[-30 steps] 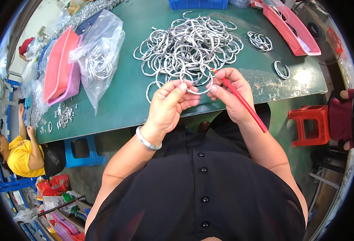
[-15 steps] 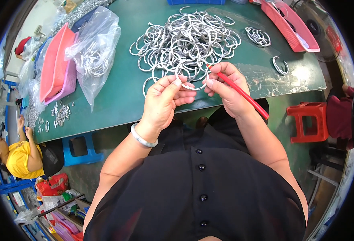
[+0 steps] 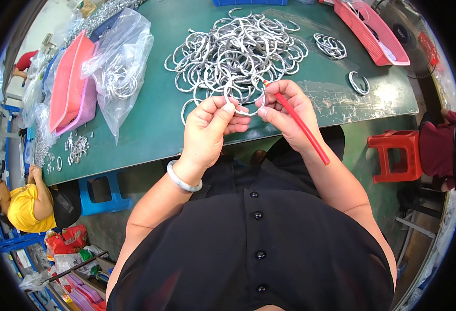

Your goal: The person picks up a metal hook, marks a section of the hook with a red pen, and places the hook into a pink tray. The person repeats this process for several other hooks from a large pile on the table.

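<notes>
My left hand (image 3: 210, 124) pinches the left side of an open silver bangle (image 3: 248, 113) between thumb and fingers, above the table's near edge. At the bangle's right side, my right hand (image 3: 293, 115) has its fingers closed round a slim red pencil (image 3: 305, 129). The pencil's tip points up and away by the bangle's right end, while its blunt end slants down over my right wrist. Whether the tip touches the metal, I cannot tell. Just beyond both hands lies a big heap of similar silver bangles (image 3: 243, 46). A pale bangle (image 3: 182, 179) circles my left wrist.
On the green table (image 3: 134, 150), pink baskets (image 3: 67, 85) and a clear plastic bag (image 3: 121, 67) stand left, near small metal bits (image 3: 76, 149). Rightward are a small bangle pile (image 3: 330, 46), a single bangle (image 3: 359, 83) and another pink basket (image 3: 373, 36). A person in yellow (image 3: 31, 210) sits left.
The pencil has swung in my right hand, its blunt end now lower and further left. My left hand keeps its pinch on the bangle. The person in yellow has lowered a hand.
</notes>
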`<move>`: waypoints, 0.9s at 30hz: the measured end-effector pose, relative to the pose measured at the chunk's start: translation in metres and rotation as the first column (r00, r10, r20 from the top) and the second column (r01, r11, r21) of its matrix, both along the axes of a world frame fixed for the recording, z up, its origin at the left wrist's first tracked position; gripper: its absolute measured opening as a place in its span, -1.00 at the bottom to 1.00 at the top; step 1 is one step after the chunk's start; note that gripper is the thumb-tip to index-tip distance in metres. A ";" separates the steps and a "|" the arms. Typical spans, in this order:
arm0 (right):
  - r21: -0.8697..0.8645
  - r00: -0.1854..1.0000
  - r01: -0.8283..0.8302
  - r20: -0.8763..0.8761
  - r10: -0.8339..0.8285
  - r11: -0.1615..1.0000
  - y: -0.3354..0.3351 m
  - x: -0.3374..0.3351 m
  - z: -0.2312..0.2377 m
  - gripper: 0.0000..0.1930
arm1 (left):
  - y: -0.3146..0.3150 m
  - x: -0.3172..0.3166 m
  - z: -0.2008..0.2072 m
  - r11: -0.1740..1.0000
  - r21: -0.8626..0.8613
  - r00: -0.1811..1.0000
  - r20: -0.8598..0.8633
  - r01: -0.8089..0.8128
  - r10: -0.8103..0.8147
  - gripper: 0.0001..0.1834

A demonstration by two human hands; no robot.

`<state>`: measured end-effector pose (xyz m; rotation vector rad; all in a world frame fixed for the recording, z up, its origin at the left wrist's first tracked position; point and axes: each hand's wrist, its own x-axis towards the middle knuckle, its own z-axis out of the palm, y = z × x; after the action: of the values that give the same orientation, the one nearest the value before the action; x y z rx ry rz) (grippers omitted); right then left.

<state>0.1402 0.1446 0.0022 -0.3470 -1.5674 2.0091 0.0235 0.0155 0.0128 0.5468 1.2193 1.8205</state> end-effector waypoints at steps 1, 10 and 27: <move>-0.010 0.999 -0.026 -0.029 0.025 1.000 0.000 0.000 -0.001 -0.67 | 0.000 0.000 -0.002 1.000 0.029 0.999 -0.044 -0.002 0.003 -0.86; 0.037 1.000 -0.031 0.004 0.031 0.999 -0.001 0.001 0.001 -0.66 | -0.002 0.004 0.000 0.997 0.081 0.975 -0.219 -0.007 0.025 -0.86; -0.121 1.000 -0.001 -0.011 -0.001 0.993 -0.003 0.000 0.007 -0.81 | -0.001 -0.008 -0.002 0.998 -0.008 0.962 0.265 0.070 -0.066 -0.80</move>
<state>0.1403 0.1414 0.0088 -0.3815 -1.4426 2.1074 0.0158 0.0147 0.0113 0.3183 1.0212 1.7590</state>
